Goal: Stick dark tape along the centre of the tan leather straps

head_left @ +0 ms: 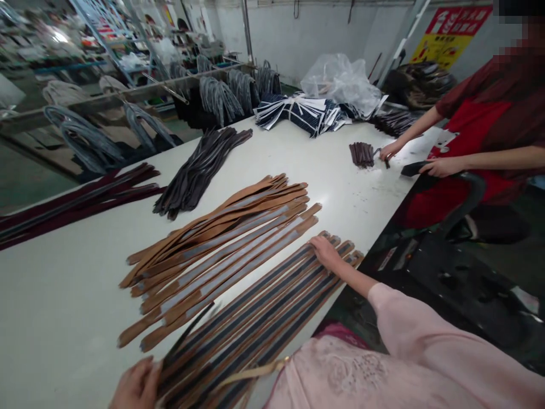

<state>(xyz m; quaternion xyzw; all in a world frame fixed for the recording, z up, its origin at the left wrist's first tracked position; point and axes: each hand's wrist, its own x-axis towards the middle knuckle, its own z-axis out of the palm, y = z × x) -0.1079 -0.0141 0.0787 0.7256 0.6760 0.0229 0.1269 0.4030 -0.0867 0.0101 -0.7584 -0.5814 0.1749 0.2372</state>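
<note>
Brown fabric strips with dark bands down their middles lie side by side on the white table right in front of me. At their far end, my right hand has its fingers curled down on the end of one strip. My left hand is at the near end, partly cut off by the frame, with fingers closed at the edge of a strip. A narrow dark strip stands up slightly beside it. Just beyond lies a pile of brown strips with grey bands, several spread out singly.
Bundles of dark grey strips and maroon strips lie further left. Tied navy-and-white pieces sit at the back under clear plastic. Across the table, a co-worker in a red apron handles small dark pieces.
</note>
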